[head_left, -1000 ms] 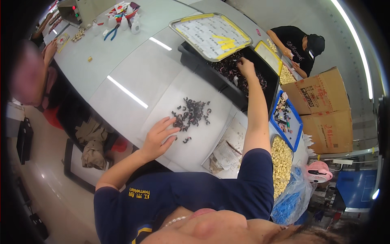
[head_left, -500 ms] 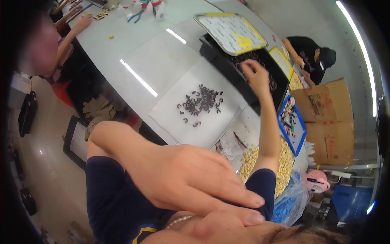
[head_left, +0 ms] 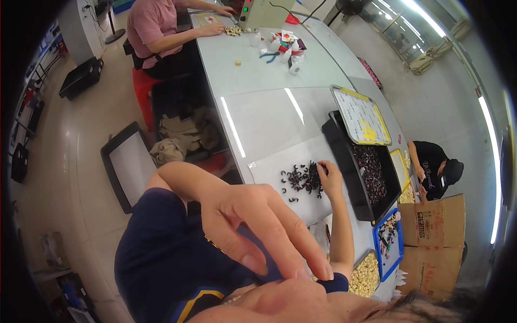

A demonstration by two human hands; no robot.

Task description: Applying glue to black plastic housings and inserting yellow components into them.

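The left hand and right hand are held apart from each other. The left is raised at the lower centre, close to the wearer's chin, with thumb and fingers parted and loosely bent; whether the chin is touched cannot be told. The right is placed at the right edge of a pile of small black curved pieces, its fingers bent; whether a piece is pinched cannot be made out. The pile is spread over a white sheet on the table, just right of the frame's centre. Farther right, a long black bin is filled with small dark pieces, its upper end partly covered by a yellow-edged tray. Toward the lower right, a blue tray is scattered with mixed small pieces, and cream-coloured pieces are heaped beside it.
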